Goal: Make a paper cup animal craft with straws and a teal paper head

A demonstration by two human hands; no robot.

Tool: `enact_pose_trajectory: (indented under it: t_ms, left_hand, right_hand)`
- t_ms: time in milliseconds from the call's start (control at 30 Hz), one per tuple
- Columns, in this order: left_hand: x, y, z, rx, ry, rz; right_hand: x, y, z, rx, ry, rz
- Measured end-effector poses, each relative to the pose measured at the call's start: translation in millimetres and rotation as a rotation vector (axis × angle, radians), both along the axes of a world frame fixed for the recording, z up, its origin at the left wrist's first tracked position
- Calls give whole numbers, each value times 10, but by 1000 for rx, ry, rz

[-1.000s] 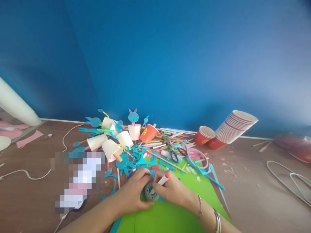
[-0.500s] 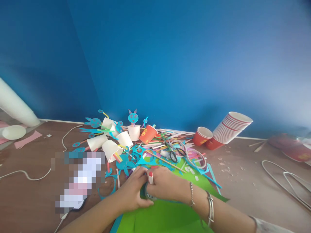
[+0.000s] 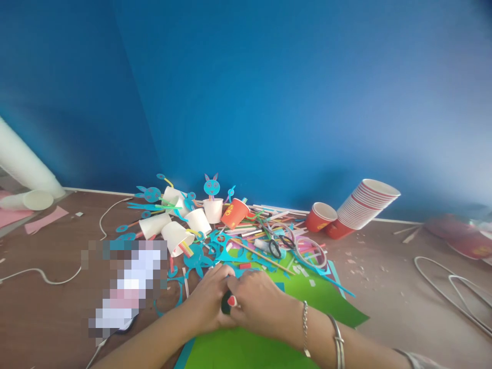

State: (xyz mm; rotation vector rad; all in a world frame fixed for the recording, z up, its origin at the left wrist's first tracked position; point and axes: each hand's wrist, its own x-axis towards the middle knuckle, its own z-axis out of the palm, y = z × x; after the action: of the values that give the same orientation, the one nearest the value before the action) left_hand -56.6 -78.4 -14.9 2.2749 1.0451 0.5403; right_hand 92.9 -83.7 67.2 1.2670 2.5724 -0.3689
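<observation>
A marker with a red and white end [image 3: 232, 301] is gripped in my right hand [image 3: 257, 298], its end tilted toward me and its tip hidden under the fingers. My left hand [image 3: 209, 294] curls around a dark round thing [image 3: 226, 303], mostly covered now; its kind is hard to make out. Both hands meet over green paper [image 3: 253, 343]. Blue paper [image 3: 280, 287] pokes out beyond the right hand, close to a small red piece [image 3: 245, 266]. Ahead lie blue paper offcuts with round holes [image 3: 226, 251] and a blue animal cutout [image 3: 197, 259].
Scissors [image 3: 275, 248], a roll of tape [image 3: 324, 261] and many straws [image 3: 265, 212] lie ahead. White cups [image 3: 176, 237] with cutouts stand or lie left of them. Tall stacked cups [image 3: 363, 207] lean at right. A phone [image 3: 126, 297] with a cable [image 3: 42, 277] lies left.
My right hand has turned, so the marker's end now tips down toward me. The hands have drawn closer together, covering more of the round thing.
</observation>
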Motion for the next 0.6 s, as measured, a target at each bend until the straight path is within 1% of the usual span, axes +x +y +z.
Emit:
enact_pose_trajectory:
  t_ms: [167,267,400,600]
  left_hand:
    - [-12,-8,5,-30,-15,1]
    - [-12,-10,17,-40,-4,-2]
    - [-7,-10,8,-44,14,-11]
    - [-7,-8,-12,-32,13,-5]
  right_hand:
    - [69,-89,-137,90,61,78]
    - [140,-143,-195,110,104,119]
    - [231,-198,-228,77,151,86]
    - [386,-214,-377,86,302,79]
